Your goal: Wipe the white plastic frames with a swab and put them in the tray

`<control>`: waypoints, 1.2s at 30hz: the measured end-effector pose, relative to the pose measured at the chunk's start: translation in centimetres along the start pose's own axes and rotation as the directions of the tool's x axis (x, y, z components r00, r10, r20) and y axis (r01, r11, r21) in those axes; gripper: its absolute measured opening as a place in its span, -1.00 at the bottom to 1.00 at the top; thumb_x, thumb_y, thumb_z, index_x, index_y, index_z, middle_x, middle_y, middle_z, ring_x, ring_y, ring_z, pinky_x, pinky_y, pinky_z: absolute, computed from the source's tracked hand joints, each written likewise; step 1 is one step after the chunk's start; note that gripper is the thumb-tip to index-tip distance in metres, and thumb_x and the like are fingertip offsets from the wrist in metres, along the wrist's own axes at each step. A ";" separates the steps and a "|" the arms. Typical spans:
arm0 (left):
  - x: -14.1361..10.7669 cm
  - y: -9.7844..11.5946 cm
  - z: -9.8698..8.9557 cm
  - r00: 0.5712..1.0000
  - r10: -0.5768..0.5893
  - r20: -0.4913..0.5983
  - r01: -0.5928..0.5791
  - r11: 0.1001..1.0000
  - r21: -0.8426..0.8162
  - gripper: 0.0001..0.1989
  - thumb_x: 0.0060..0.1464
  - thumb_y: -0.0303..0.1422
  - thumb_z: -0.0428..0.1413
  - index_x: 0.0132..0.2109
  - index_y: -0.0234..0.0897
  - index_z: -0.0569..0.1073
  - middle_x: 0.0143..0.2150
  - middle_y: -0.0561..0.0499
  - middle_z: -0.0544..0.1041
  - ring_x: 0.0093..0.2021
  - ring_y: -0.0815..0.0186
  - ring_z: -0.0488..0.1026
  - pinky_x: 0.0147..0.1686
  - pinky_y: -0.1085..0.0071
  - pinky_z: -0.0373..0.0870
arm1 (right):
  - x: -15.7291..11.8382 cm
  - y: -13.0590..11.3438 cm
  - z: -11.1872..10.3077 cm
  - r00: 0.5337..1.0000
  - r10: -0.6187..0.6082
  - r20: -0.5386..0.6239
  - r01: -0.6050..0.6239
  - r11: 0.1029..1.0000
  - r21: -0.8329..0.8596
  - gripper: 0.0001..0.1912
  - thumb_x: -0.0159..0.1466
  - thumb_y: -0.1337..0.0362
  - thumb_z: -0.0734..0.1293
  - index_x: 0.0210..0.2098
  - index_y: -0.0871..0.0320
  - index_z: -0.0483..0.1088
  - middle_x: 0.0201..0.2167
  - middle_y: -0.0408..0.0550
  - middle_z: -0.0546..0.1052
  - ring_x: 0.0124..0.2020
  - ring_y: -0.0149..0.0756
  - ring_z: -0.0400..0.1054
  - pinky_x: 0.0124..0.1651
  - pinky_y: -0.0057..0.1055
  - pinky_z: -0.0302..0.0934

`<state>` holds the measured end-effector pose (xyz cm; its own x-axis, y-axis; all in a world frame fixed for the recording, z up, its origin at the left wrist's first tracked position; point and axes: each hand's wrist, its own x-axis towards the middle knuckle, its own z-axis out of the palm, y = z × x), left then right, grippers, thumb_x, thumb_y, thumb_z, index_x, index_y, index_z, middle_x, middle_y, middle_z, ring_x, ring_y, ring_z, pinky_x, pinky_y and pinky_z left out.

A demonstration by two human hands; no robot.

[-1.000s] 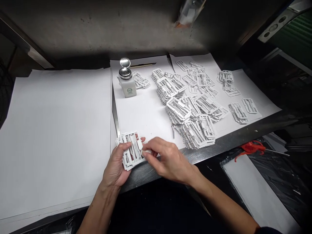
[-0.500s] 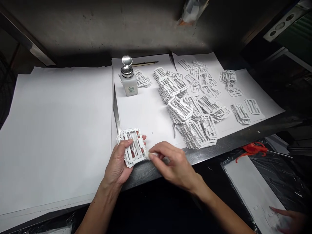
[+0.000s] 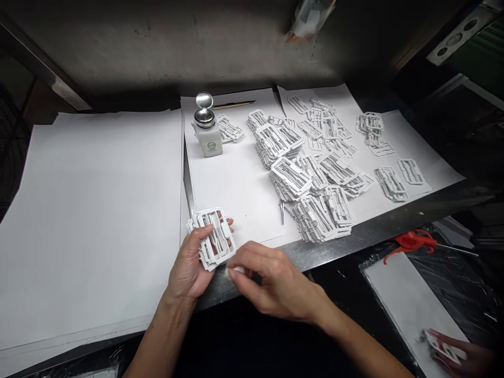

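My left hand [image 3: 193, 265] is closed around a small stack of white plastic frames [image 3: 218, 256], its thumb pressed on the top one. These frames have rounded corners and slotted openings. Just off the stack's lower right corner, my right hand [image 3: 271, 278] pinches a small white wad [image 3: 236, 270], perhaps cotton; most of it is hidden by the fingers. Beyond the hands stands a whitish bottle [image 3: 210, 140] with its shiny metal lid tipped up. Large piles of similar white frames [image 3: 291, 178] lie on paper to the right.
White paper sheets [image 3: 98, 210] cover the metal bench [image 3: 252, 268]. A thin blade-like tool [image 3: 234, 104] lies behind the bottle, and a small metal piece [image 3: 282, 212] beside the piles. An orange air gun [image 3: 415, 240] rests at right. Another person's hand [image 3: 464, 354] holds a white part there.
My right hand has moved slightly down and left with the white wad, along the stack's lower corner. My left hand stays nearly still. The other person's hand now holds up a white part.
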<state>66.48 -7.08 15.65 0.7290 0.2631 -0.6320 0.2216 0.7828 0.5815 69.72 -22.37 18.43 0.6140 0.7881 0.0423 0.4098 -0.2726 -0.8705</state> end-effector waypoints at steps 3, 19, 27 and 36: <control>0.2 0.1 -0.1 1.000 -0.016 0.010 0.016 1.000 0.005 -0.70 -0.01 -0.41 0.12 -0.08 -0.34 0.48 -0.21 -0.12 0.58 -0.27 0.27 0.52 -0.27 0.36 0.49 | -0.4 0.4 -0.9 0.989 0.089 -0.121 -0.087 0.996 0.023 -0.89 0.26 0.40 0.26 -0.24 0.21 0.40 -0.34 -0.10 0.43 -0.45 -0.46 0.29 -0.35 -0.51 0.23; 0.4 0.6 -0.3 0.999 -0.015 0.045 0.017 0.999 -0.038 -0.73 -0.01 -0.45 0.09 -0.12 -0.34 0.48 -0.24 -0.14 0.59 -0.29 0.28 0.53 -0.28 0.36 0.50 | -0.3 0.9 -1.2 0.973 0.141 -0.183 -0.105 0.976 0.193 -0.86 0.24 0.34 0.31 -0.22 0.24 0.45 -0.34 -0.08 0.46 -0.40 -0.45 0.32 -0.34 -0.54 0.24; -0.1 0.4 -0.4 0.996 -0.011 0.086 0.014 0.999 -0.032 -0.72 0.00 -0.47 0.09 -0.08 -0.35 0.48 -0.19 -0.14 0.59 -0.26 0.25 0.53 -0.30 0.36 0.50 | 0.0 2.3 -1.1 0.872 0.388 -0.300 -0.299 0.905 0.302 -0.90 0.20 0.31 0.32 -0.38 0.21 0.46 -0.46 -0.13 0.44 -0.47 -0.44 0.27 -0.41 -0.54 0.18; -0.9 0.3 -0.9 0.992 -0.003 0.128 0.008 0.999 -0.039 -0.63 -0.02 -0.48 0.12 0.00 -0.33 0.43 -0.18 -0.12 0.58 -0.21 0.24 0.53 -0.21 0.34 0.48 | -0.1 1.8 1.7 0.884 0.446 0.141 -0.432 0.664 0.610 -0.76 0.19 0.17 0.35 -0.33 0.27 0.42 -0.58 -0.21 0.28 -0.59 -0.55 0.05 -0.56 -0.58 -0.04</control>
<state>65.31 -6.57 15.88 0.8053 0.1860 -0.5629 0.2022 0.8065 0.5556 69.23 -22.02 16.00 0.6301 0.6530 -0.4201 -0.4052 -0.1850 -0.8953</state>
